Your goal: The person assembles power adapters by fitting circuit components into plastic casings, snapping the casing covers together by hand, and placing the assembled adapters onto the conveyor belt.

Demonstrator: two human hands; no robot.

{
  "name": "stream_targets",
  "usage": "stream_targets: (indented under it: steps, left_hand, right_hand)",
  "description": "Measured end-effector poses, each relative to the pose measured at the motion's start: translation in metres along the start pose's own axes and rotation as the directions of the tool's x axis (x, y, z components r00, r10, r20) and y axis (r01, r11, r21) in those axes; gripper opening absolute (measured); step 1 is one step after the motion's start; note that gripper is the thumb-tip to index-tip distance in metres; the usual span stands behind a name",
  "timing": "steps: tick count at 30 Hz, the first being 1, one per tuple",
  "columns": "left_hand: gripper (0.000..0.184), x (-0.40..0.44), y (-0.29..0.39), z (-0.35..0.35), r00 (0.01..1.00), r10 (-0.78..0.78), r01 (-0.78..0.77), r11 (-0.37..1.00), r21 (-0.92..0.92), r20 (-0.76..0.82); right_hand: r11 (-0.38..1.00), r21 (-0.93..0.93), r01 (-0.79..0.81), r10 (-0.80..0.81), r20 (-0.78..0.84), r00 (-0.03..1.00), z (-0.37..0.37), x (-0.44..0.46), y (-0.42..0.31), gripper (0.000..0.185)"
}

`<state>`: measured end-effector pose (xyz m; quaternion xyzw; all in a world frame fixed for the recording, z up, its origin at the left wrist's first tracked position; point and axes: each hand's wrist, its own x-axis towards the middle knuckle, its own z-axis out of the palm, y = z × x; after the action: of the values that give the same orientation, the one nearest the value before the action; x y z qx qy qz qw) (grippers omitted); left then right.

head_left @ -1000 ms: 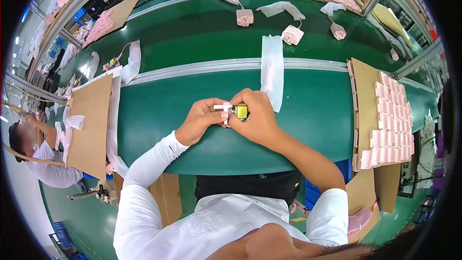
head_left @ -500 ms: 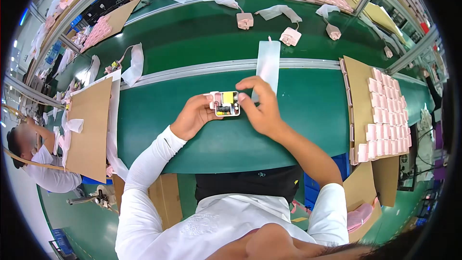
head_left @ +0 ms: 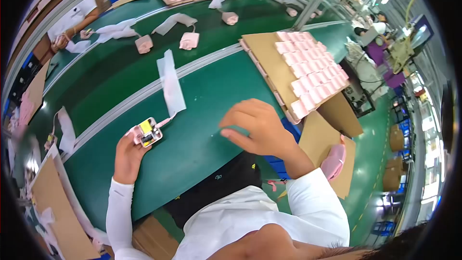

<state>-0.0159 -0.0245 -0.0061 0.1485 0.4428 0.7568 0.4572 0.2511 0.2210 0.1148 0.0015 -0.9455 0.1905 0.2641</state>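
Observation:
My left hand [head_left: 128,159] holds a small charger housing [head_left: 148,133] by its left edge, between thumb and fingers. The housing lies with its inside facing up, showing a yellow block and dark electronic parts. From its right corner a short pink cable [head_left: 167,119] leads to a strip of white wrapping [head_left: 172,86] lying across the green bench and its metal rail. Well to the right, my right hand [head_left: 257,126] is above the bench, thumb apart from the bent fingers, with nothing visible in it.
To the right, a cardboard sheet [head_left: 262,50] carries rows of pink housing pieces [head_left: 313,74]. Beyond the metal rail [head_left: 204,61], pink chargers [head_left: 189,41] with white wrappings lie on a green belt [head_left: 110,62]. At the far side is another person's hand [head_left: 60,42].
My right hand has left the charger and moved right, toward the pink pieces. My view has turned right. The charger, still in my left hand, is tilted and its cable now shows.

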Motion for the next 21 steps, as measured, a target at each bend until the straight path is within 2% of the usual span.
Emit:
stream_targets:
  steps: [2,4,6,8,11,14,17,18,19,21]
  left_hand:
    - [0.037,0.0,0.0,-0.005,1.0,0.003,-0.003,1.0,0.012,-0.018]
    - [0.036,0.0,0.0,-0.004,1.0,0.009,-0.009,1.0,0.02,-0.022]
    - [0.035,0.0,0.0,-0.004,1.0,0.009,-0.009,1.0,0.026,-0.019]
    - [0.033,-0.001,0.001,-0.004,1.0,0.013,-0.012,0.999,0.03,-0.014]
    - [0.032,-0.002,0.004,-0.001,1.0,0.007,-0.005,0.998,0.067,-0.029]
    - [0.032,-0.002,0.003,-0.005,0.999,0.011,-0.008,0.997,0.075,-0.033]
    - [0.032,-0.003,0.004,-0.002,1.0,0.014,-0.012,0.997,0.081,-0.027]
    - [0.033,-0.003,0.005,-0.003,1.0,0.013,-0.011,0.996,0.089,-0.023]
    - [0.033,-0.004,0.004,-0.004,1.0,0.014,-0.011,0.996,0.091,-0.025]
    - [0.033,-0.003,0.003,-0.007,1.0,0.015,-0.013,0.995,0.096,-0.02]
  right_hand:
    - [0.965,-0.221,-0.138,0.132,-0.042,0.99,-0.012,-0.024,0.021,0.017]
    - [0.856,-0.428,-0.29,0.261,-0.127,0.957,-0.025,-0.044,0.038,0.018]
    - [0.658,-0.609,-0.442,0.413,-0.2,0.889,-0.04,-0.068,0.053,0.023]
    - [0.411,-0.744,-0.527,0.566,-0.245,0.787,-0.048,-0.095,0.067,0.03]
    - [0.313,-0.76,-0.57,0.692,-0.228,0.685,-0.048,-0.114,0.075,0.037]
    - [0.351,-0.726,-0.592,0.707,-0.209,0.676,-0.04,-0.123,0.083,0.029]
    - [0.55,-0.413,-0.726,0.672,-0.298,0.679,-0.03,-0.099,0.063,0.023]
    - [0.643,-0.227,-0.731,0.683,-0.261,0.682,-0.024,-0.091,0.056,0.016]
    - [0.676,-0.006,-0.737,0.726,-0.163,0.668,-0.015,-0.087,0.058,0.018]
    - [0.589,0.425,-0.687,0.746,0.04,0.664,0.005,-0.083,0.07,0.022]
